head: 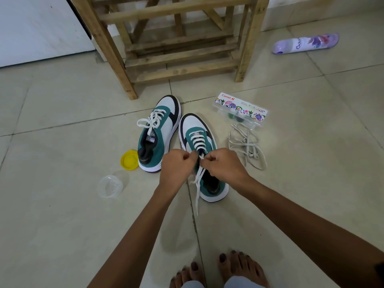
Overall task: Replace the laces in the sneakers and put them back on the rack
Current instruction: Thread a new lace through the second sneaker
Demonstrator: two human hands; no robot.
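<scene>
Currently the right-hand sneaker (202, 156) is being laced at its top eyelets. The left hand (176, 169) and right hand (223, 165) are held close together over the tongue, each with fingers curled and pinching a strand of the white lace (198, 183); the loose ends are left trailing down toward the heel and onto the floor (62, 225). Both ends seem to be gripped short so tension can be kept across the rows already threaded, probably ahead of a knot.

The other sneaker (155, 134) is set just beside it, toe toward the rack (176, 48), and is already laced and tied in a bow. So one shoe looks finished and the second nearly so; neither is on the rack yet.

The old laces (246, 145) are piled loosely to the right of the shoe in hand, close to it but not touching. A paint box (241, 109) lies just beyond that pile. A yellow lid (128, 160) is touching or nearly touching the tied sneaker's heel side, with a clear plastic cup (110, 186) on its side near it. A purple spray can (305, 43) is lying well apart at far right.

The rack's lower slats are seen bare, and the path from shoes to rack appears unobstructed. The dangling lace ends could be stepped on, since bare feet (218, 269) are planted near them.
</scene>
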